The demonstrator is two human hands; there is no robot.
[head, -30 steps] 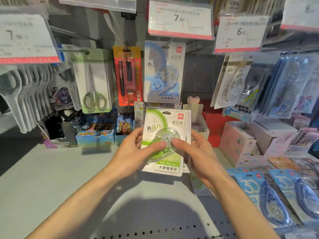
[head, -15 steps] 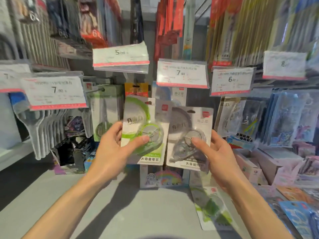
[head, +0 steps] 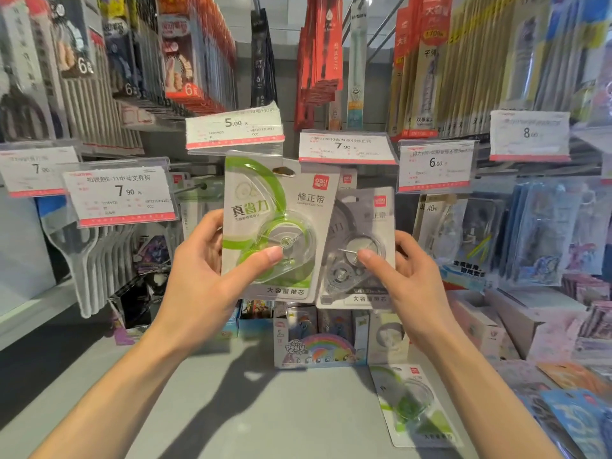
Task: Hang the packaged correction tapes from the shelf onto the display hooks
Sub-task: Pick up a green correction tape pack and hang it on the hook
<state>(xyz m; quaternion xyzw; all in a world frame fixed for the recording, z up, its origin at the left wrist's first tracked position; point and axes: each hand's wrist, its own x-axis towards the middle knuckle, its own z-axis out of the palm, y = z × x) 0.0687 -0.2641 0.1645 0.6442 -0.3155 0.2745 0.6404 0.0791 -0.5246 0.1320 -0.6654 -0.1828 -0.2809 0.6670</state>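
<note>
Two packaged correction tapes are held up before the price tags: left hand (head: 202,279) pinching the green pack (head: 275,226), right hand (head: 414,286) pinching the grey pack (head: 361,250) beside it.

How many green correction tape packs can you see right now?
2: one green pack held up by the left hand near the hooks, another lying flat on the shelf at lower right. More may hide behind the held packs.

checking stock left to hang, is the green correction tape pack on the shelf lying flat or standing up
Lying flat. The green pack rests face up on the grey shelf, apart from both hands.
</note>
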